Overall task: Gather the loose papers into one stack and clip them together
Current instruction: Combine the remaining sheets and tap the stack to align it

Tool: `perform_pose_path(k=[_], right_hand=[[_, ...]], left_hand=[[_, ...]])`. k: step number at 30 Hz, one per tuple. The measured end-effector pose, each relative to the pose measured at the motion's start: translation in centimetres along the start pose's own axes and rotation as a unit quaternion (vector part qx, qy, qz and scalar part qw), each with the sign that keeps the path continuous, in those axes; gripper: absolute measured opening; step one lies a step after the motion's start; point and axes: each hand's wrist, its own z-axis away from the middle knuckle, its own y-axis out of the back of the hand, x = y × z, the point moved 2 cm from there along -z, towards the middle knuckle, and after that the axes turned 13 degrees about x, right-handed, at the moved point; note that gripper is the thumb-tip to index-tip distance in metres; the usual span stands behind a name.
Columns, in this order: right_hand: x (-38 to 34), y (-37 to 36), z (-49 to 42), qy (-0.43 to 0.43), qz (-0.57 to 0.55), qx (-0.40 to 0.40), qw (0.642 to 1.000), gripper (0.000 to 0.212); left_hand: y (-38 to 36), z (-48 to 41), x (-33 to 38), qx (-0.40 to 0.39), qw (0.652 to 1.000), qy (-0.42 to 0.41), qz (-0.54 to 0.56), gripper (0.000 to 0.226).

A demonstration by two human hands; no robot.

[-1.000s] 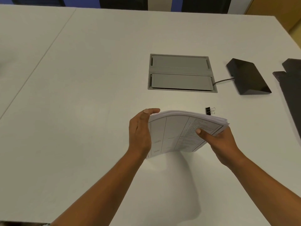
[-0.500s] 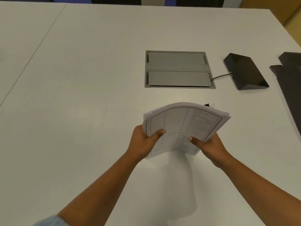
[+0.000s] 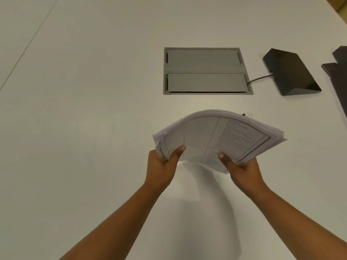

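Both hands grip the paper stack [image 3: 216, 139] low: left hand [image 3: 161, 166] and right hand [image 3: 242, 171] thumbs on top, bowing it, probably to square edges; binder clip [image 3: 246, 115] waits beyond the fingertips.

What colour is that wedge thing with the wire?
The wedge-shaped box is black, seen clearly in the head view.

Binder clip [image 3: 245, 115]: mostly hidden behind the far edge of the paper stack [image 3: 216, 136]; only a tip shows. Stack print blurred, illegible. Fingers beneath the stack concealed. Dark object [image 3: 338, 76] right of the stack, cut off by the frame edge.
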Motion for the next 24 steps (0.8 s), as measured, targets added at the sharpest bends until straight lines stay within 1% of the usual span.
perform_pose_path(k=[3, 5, 8, 10, 13, 17, 18, 21, 24], right_hand=[[-0.8, 0.7, -1.1, 0.013, 0.012, -0.005, 1.0, 0.037], [-1.3, 1.1, -1.9, 0.017, 0.019, -0.01, 1.0, 0.039], [-1.9, 1.7, -2.6, 0.033, 0.013, -0.018, 0.999, 0.048], [-2.1, 1.9, -2.8, 0.04, 0.006, -0.022, 0.999, 0.049], [-1.5, 1.7, -2.9, 0.043, 0.001, -0.028, 0.999, 0.045], [0.0, 1.2, -2.7, 0.019, -0.015, -0.022, 0.999, 0.044], [0.1, 1.2, -2.7, 0.02, -0.018, -0.018, 0.999, 0.042], [0.0, 1.4, -2.8, 0.028, -0.033, -0.008, 0.999, 0.039], [0.5, 1.4, -2.8, 0.037, -0.023, -0.017, 0.999, 0.044]], left_hand=[[-1.1, -0.1, 0.8, 0.024, 0.999, -0.02, 0.016, 0.034], [-1.6, -0.3, 1.5, 0.027, 0.999, -0.033, 0.014, 0.033], [-1.3, -1.0, 3.1, 0.012, 0.995, -0.099, -0.012, 0.033], [-1.1, -1.2, 4.4, -0.016, 0.991, -0.134, -0.02, 0.039], [-1.1, -1.3, 4.5, -0.04, 0.991, -0.129, 0.002, 0.05], [-1.6, -1.0, 3.3, -0.031, 0.995, -0.093, 0.029, 0.065], [-1.7, -0.9, 3.2, -0.025, 0.995, -0.087, 0.034, 0.065], [-1.5, -0.7, 2.6, -0.004, 0.994, -0.09, 0.055, 0.049], [-1.6, -0.3, 2.3, 0.004, 0.995, -0.092, 0.047, 0.048]])
